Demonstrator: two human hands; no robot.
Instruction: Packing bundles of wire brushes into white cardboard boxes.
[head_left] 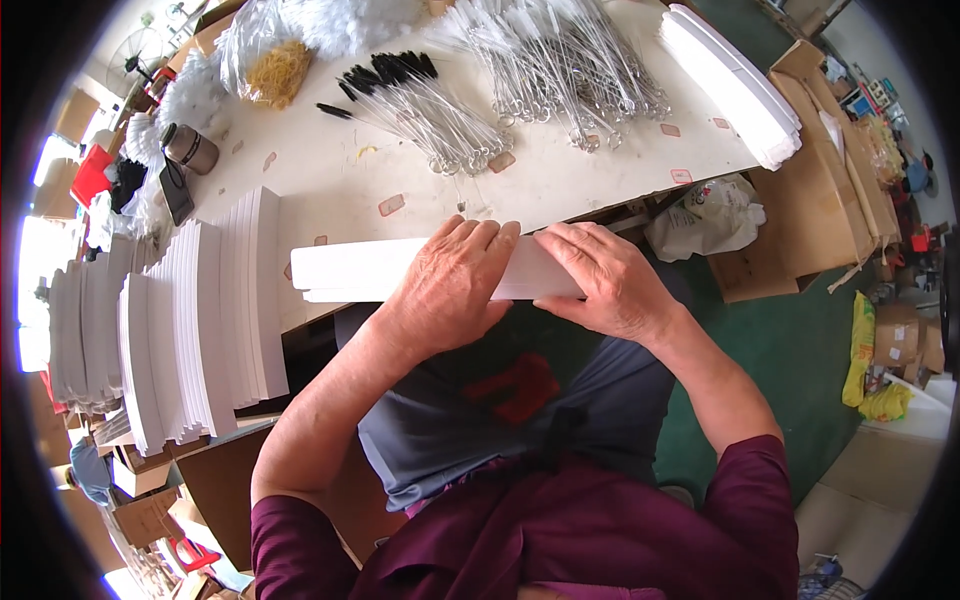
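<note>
A long, narrow white box [350,268] lies across the front edge of the table before me. My left hand [455,275] wraps over its middle, thumb on the near side and fingers on top. Close beside it, my right hand [608,275] grips the box's right part the same way, thumb below and fingers over it. The hands cover much of that right part. Beyond them lie wire-handled brushes with black bristles [430,115], looped ends toward me. Farther back is a bigger pile of pale-bristled wire brushes [560,75].
White folded cartons [205,325] stand in rows at the left. A flask [190,148] and a dark phone [175,193] sit behind them. Clear bags, one with yellow rubber bands [277,75], lie at the back left. More white cartons [735,90] and an open cardboard box [800,210] are at right.
</note>
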